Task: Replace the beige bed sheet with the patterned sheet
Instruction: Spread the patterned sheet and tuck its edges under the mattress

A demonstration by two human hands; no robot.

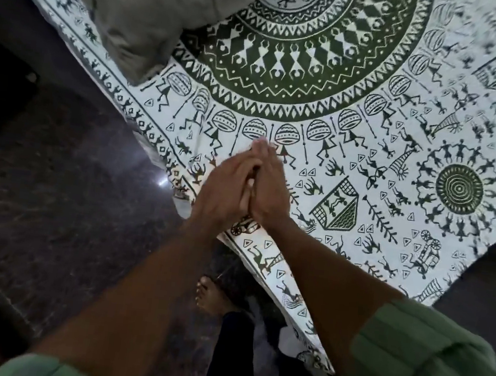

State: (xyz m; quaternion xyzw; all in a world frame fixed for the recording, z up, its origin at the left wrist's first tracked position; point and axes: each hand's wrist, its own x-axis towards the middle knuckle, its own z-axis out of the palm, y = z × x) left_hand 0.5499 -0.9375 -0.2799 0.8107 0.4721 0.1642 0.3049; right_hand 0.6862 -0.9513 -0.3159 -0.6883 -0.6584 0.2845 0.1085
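Observation:
The patterned sheet, white with dark green tribal figures and a large round mandala, lies spread flat over the bed and hangs over its near edge. A bundle of beige cloth lies on it at the upper left. My left hand and my right hand are pressed palm to palm above the sheet's near edge, fingers straight. Neither hand holds anything or touches the sheet.
A dark speckled stone floor runs along the left and below the bed, with a bright light reflection on it. My bare foot and dark trouser leg stand close to the bed's edge. A dark object sits at the far left.

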